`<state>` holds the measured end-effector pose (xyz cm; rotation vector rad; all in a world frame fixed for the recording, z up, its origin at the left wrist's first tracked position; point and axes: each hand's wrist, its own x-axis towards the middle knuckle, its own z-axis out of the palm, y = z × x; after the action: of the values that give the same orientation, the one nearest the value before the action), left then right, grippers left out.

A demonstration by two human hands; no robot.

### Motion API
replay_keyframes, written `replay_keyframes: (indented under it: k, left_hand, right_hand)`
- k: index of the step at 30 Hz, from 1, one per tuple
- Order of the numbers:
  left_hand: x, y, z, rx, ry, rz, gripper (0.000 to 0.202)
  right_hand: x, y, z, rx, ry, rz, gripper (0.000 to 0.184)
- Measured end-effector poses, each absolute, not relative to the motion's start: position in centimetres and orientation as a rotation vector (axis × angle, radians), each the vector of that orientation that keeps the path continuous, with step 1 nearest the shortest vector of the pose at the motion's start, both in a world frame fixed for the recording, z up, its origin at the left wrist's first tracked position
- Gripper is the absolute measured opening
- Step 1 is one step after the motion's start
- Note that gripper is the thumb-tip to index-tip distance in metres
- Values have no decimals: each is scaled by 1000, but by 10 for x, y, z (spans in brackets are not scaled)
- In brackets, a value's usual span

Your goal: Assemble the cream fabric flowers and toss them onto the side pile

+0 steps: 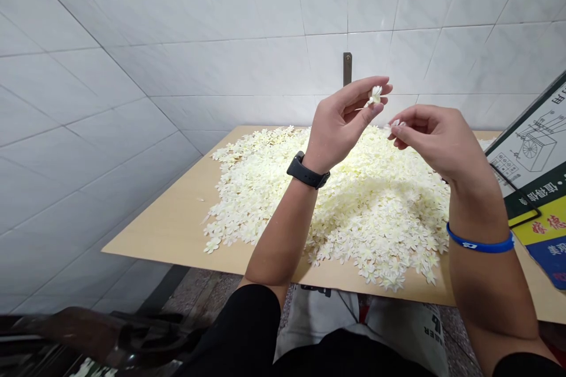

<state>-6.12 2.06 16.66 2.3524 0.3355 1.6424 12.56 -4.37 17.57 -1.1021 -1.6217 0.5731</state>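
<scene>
- The left hand (340, 123) is raised above the desk, its fingers curled narrow around a small white blossom (375, 95), which it pinches near the fingertips; a thin pale stem (360, 108) runs from the blossom back across the fingers.
- The right hand (435, 141) is raised just beside the left, with its thumb and fingers closed in a narrow pinch on a second small white flower (393, 126). The two flowers are near each other but not touching, and the hands are apart.
- Below both hands, a wide heap of small cream-white flowers (375, 218) spreads over the middle of the desk (177, 235); a few loose ones lie at its edges.
- The desk is a pale wooden board set against a white tiled wall (177, 29), with a short metal bracket (347, 68) fixed to the wall behind it.
- A black watch (305, 171) sits on the left wrist, and a blue wristband (480, 240) circles the right wrist.
- At the right end of the desk lies a printed board showing a line drawing of a cart (530, 147), leaning over a yellow and blue printed sheet (546, 235).
- Under the desk's near edge, a white sack (398, 330) sits on the speckled floor (198, 291), between the person's black-clad legs (239, 330).
</scene>
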Motion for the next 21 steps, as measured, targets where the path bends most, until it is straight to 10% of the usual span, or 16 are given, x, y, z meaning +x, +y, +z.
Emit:
replay_keyframes:
  k: [6,21]
  left_hand:
    - [-64,30,160,2406,419,1655,33]
    - [-62,8,167,2606,252,1481,38]
  right_hand:
    - [126,-34,169,-1300,-1640,295,26]
    - [129,-42,176,-813,-1565,924,38]
